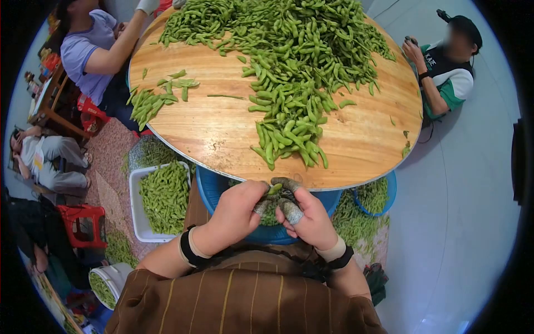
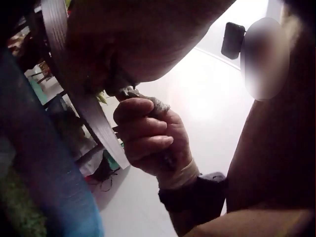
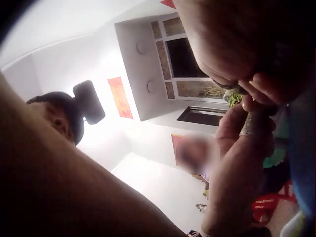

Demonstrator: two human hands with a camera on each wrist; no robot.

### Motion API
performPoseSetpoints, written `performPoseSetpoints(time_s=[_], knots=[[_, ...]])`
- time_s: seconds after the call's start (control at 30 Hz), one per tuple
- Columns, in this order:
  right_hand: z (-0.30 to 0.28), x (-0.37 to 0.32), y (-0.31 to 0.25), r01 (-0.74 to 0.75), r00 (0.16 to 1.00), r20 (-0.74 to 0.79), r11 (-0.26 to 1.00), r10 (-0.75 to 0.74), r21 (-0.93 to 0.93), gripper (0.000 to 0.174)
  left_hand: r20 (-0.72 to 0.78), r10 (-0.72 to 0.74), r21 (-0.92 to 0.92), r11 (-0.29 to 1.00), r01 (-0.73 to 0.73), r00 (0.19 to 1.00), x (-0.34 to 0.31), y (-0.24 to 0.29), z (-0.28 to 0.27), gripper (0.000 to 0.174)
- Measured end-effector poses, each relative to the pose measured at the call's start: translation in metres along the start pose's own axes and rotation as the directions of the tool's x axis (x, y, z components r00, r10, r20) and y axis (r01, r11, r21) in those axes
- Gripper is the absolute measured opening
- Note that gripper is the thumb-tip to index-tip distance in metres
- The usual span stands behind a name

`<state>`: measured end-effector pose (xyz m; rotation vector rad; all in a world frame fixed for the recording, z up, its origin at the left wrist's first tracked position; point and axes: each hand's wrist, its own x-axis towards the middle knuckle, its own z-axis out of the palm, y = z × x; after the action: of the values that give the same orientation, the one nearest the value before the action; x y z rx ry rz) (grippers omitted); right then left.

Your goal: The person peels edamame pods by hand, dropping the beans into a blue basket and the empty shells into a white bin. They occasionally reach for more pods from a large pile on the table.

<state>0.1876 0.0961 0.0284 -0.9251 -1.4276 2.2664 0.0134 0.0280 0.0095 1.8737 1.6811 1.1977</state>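
Note:
Over a blue basin (image 1: 208, 186), at the near table edge, both hands meet around a small green soybean pod (image 1: 275, 189). My left hand (image 1: 239, 209) pinches the pod between thumb and finger. From the other side my right hand (image 1: 312, 218) grips it too, its fingers curled in the left wrist view. Grey, dirt-darkened wraps cover several fingertips and thumbs. Most of the pod is hidden by the fingers. A large heap of soybean pods (image 1: 300, 61) covers the far and middle part of the round wooden table (image 1: 206, 131), narrowing toward my hands.
A white tub (image 1: 135, 206) of pods stands left of the basin, a blue basket (image 1: 394, 192) right of it. Loose pods (image 1: 356, 225) cover floor there. A white bucket (image 1: 114, 275) and red stool (image 1: 83, 225) are at left. People sit around the table.

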Motion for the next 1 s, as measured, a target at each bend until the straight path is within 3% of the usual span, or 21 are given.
performPoseSetpoints(time_s=[0.1,0.13,0.17,0.2,0.23,0.3,0.37,0.4,0.43,0.5,0.57,0.63,0.67,0.7,0.73,0.8,0.83,0.9,0.93,0.97,1.0], knots=[[-0.002,0.001,0.002,-0.049,0.995,0.089,0.988,0.036,0.147,0.031,0.026,0.077,0.131,0.988,-0.080,0.997,-0.005,-0.004,-0.004,0.022],[-0.004,-0.001,0.002,-0.050,0.996,0.085,0.987,0.037,0.151,0.031,0.132,-0.084,-0.153,0.983,0.104,0.988,-0.007,-0.007,-0.007,0.018],[-0.007,-0.004,0.001,-0.149,0.980,0.176,0.935,0.096,0.321,0.031,0.276,-0.206,-0.398,0.864,0.307,0.939,-0.009,-0.011,-0.010,0.015],[-0.009,-0.006,0.001,-0.255,0.952,0.276,0.847,0.134,0.467,0.030,0.486,-0.318,-0.589,0.569,0.574,0.814,-0.005,-0.004,-0.021,0.012],[-0.009,-0.007,0.002,-0.258,0.951,0.276,0.844,0.137,0.469,0.030,0.488,-0.321,-0.588,0.567,0.578,0.812,-0.004,-0.008,-0.023,0.012],[-0.009,-0.008,0.005,-0.323,0.921,0.371,0.769,0.121,0.551,0.030,0.678,-0.212,-0.649,0.277,0.709,0.704,-0.005,-0.017,-0.024,0.011],[-0.010,-0.004,0.006,-0.302,0.939,0.301,0.818,0.167,0.489,0.029,0.658,-0.256,-0.627,0.335,0.703,0.708,-0.005,-0.015,-0.019,0.012],[-0.010,-0.004,0.007,-0.286,0.953,0.222,0.861,0.208,0.420,0.029,0.463,-0.253,-0.454,0.755,0.473,0.849,-0.005,-0.010,-0.016,0.015],[-0.007,-0.004,0.009,-0.288,0.952,0.223,0.860,0.209,0.422,0.029,0.282,-0.129,-0.113,0.980,0.166,0.951,-0.005,-0.007,-0.012,0.018],[0.001,-0.005,0.012,-0.212,0.976,0.103,0.948,0.192,0.239,0.028,0.244,-0.081,0.023,0.997,0.077,0.966,-0.008,-0.004,-0.004,0.021],[0.000,-0.003,0.011,-0.198,0.979,0.093,0.949,0.180,0.246,0.028,0.109,0.017,0.163,0.986,-0.035,0.994,-0.013,-0.005,0.003,0.022],[-0.002,-0.005,0.010,-0.180,0.983,0.083,0.950,0.164,0.256,0.029,0.120,0.056,0.186,0.980,-0.077,0.991,-0.011,-0.002,-0.001,0.014],[-0.005,-0.007,0.009,-0.207,0.977,0.122,0.917,0.175,0.342,0.029,0.271,-0.237,-0.185,0.938,0.292,0.933,-0.009,0.003,-0.007,0.010],[-0.007,-0.008,0.009,-0.237,0.969,0.163,0.875,0.183,0.423,0.029,0.500,-0.412,-0.445,0.632,0.634,0.762,-0.007,0.007,-0.011,0.010],[-0.008,-0.010,0.011,-0.240,0.969,0.166,0.873,0.185,0.424,0.029,0.500,-0.415,-0.444,0.630,0.637,0.760,-0.009,0.001,-0.013,0.010],[-0.008,-0.012,0.014,-0.273,0.957,0.220,0.839,0.188,0.470,0.029,0.719,-0.286,-0.632,0.110,0.767,0.634,-0.015,-0.014,-0.014,0.018],[-0.008,-0.011,0.016,-0.273,0.957,0.222,0.838,0.186,0.473,0.029,0.720,-0.289,-0.630,0.111,0.769,0.632,-0.016,-0.016,-0.012,0.018],[-0.008,-0.006,0.026,-0.076,0.997,-0.021,0.997,0.076,0.025,0.032,0.643,-0.363,-0.546,0.400,0.736,0.674,-0.018,-0.016,-0.007,0.016],[-0.007,-0.004,0.031,-0.075,0.997,-0.023,0.997,0.076,0.027,0.032,0.645,-0.362,-0.544,0.400,0.737,0.673,-0.018,-0.013,-0.005,0.016],[-0.004,-0.001,0.036,0.179,0.966,-0.121,0.927,-0.230,-0.328,0.032,0.569,-0.391,-0.489,0.546,0.680,0.723,-0.017,-0.008,-0.004,0.015],[-0.002,0.001,0.039,0.344,0.844,-0.099,0.675,-0.526,-0.653,0.032,0.487,-0.404,-0.412,0.676,0.611,0.775,-0.017,-0.006,-0.002,0.015]])
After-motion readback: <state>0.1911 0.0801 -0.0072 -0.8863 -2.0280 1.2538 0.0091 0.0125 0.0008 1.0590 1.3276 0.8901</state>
